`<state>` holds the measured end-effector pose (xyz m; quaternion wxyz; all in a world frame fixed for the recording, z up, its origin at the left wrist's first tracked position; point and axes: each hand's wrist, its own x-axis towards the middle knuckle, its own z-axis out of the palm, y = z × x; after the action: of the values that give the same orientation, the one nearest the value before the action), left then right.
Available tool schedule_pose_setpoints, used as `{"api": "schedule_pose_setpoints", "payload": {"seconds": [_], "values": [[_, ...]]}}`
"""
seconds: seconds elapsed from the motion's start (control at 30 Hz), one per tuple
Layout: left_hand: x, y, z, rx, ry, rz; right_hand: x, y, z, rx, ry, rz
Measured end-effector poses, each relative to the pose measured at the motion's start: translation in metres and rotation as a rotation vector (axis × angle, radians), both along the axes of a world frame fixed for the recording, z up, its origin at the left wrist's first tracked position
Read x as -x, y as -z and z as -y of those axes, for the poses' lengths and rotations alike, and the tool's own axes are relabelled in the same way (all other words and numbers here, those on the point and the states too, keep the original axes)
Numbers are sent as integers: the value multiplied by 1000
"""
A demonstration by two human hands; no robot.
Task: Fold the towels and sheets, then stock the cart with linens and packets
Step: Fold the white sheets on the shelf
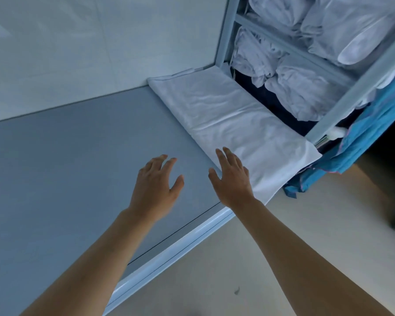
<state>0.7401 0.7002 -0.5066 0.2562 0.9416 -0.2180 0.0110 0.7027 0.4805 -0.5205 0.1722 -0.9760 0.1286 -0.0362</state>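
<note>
A long white sheet [228, 115], folded into a narrow strip, lies along the right side of the grey table [66, 160]; its near end hangs a little over the table's front edge. My right hand [232, 179] hovers with fingers spread over the strip's near left edge, holding nothing. To its left, my left hand [156, 185] is spread above the bare tabletop, also holding nothing. Whether either hand touches the surface below cannot be told.
A metal-framed rack [342, 71] stands right of the table, its shelves stuffed with crumpled white linens [301, 87]. A blue fabric bag [363, 142] hangs from its near corner. A white wall runs behind the table. Beige floor lies below the table's front rim.
</note>
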Motion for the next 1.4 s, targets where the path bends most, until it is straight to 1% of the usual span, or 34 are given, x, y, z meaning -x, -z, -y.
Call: {"api": "schedule_pose_setpoints", "payload": {"seconds": [0.2, 0.4, 0.47, 0.6, 0.67, 0.77, 1.0, 1.17, 1.4], "values": [[-19, 15, 94, -32, 69, -5, -20, 10, 82, 14, -22, -19], [-39, 28, 163, -26, 84, 20, -49, 26, 137, -6, -104, -37], [-47, 35, 183, -68, 88, 14, -59, 30, 151, -4, -152, -47], [-62, 57, 209, -231, 45, -32, -74, 42, 165, 68, -302, -72], [-64, 69, 210, -268, 15, -28, -75, 49, 164, 105, -318, -71], [-65, 79, 207, -256, 4, -13, -76, 55, 162, 127, -314, -67], [-62, 81, 192, -244, -2, -10, -70, 51, 145, 102, -330, -94], [-51, 81, 164, -244, 2, -10, -58, 48, 117, 86, -323, -99], [-27, 83, 104, -225, -13, -5, -38, 48, 59, 70, -345, -107]]}}
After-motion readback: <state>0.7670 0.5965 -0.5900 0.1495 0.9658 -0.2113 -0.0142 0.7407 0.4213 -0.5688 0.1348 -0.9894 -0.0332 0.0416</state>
